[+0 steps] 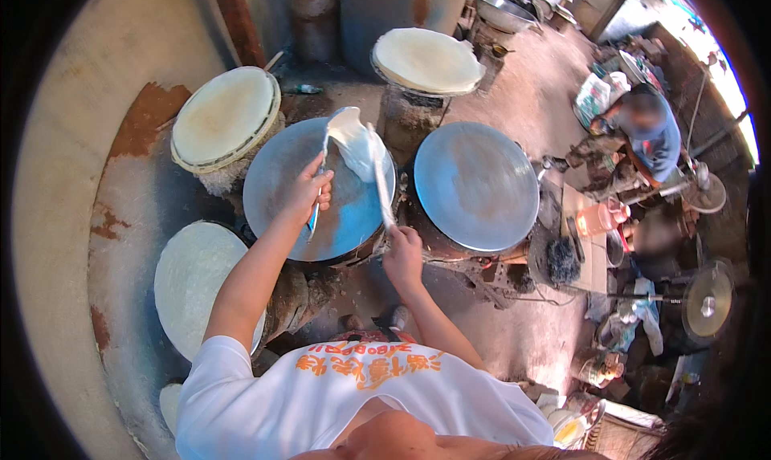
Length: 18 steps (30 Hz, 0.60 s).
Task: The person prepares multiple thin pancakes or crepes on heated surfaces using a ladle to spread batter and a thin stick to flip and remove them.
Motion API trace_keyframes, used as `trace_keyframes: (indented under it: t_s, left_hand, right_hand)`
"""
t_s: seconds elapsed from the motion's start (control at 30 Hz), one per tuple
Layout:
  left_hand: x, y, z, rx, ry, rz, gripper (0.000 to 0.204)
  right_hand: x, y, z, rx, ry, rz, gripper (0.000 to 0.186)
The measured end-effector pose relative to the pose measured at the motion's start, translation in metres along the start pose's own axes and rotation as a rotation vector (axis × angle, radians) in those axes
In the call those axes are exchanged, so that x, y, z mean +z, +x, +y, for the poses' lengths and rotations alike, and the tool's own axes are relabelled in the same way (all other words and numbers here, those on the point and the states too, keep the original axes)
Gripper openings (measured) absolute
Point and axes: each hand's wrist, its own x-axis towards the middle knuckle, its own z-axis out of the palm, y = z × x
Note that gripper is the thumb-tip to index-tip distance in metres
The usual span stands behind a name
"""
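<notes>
My left hand (pixel 313 191) is closed round a slim metal-handled tool (pixel 314 216) raised over the middle griddle (pixel 279 189). My right hand (pixel 402 251) grips a long pale stick-handled tool (pixel 385 205), reaching up over the same griddle's right side. At their upper ends is a mass of pale batter or paste (pixel 357 147); I cannot make out where one tool ends and the other begins. A second round griddle (pixel 475 185), bare and grey, sits to the right.
Pale rounds on stands sit at back left (pixel 223 119), back centre (pixel 426 59) and near left (pixel 201 291). A curved wall (pixel 64 219) borders the left. At right are a crouching person (pixel 650 139), a pink jug (pixel 598 217), a dark brush (pixel 564 259) and assorted clutter.
</notes>
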Motion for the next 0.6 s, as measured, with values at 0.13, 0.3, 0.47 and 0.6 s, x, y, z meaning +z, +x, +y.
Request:
trace_keyframes:
  t_s: [0.13,0.3,0.47,0.6]
  left_hand:
    - [-0.023,0.016,-0.007,0.118,0.271,0.144,0.056]
    - [-0.078,-0.008,0.009,0.116,0.721,0.272,0.053]
    - [-0.094,0.018,-0.007,0.361,1.09,0.339,0.055]
    - [-0.115,-0.009,-0.002,0.456,1.28,0.461,0.053]
  right_hand:
    - [0.03,0.053,-0.033,-0.032,-0.107,-0.013,0.036]
    - [0.008,0.014,-0.019,-0.014,-0.138,-0.027,0.041]
    - [0.042,0.061,-0.032,-0.111,-0.093,-0.01,0.038]
    - [0.007,0.045,-0.014,-0.017,-0.144,-0.076,0.033]
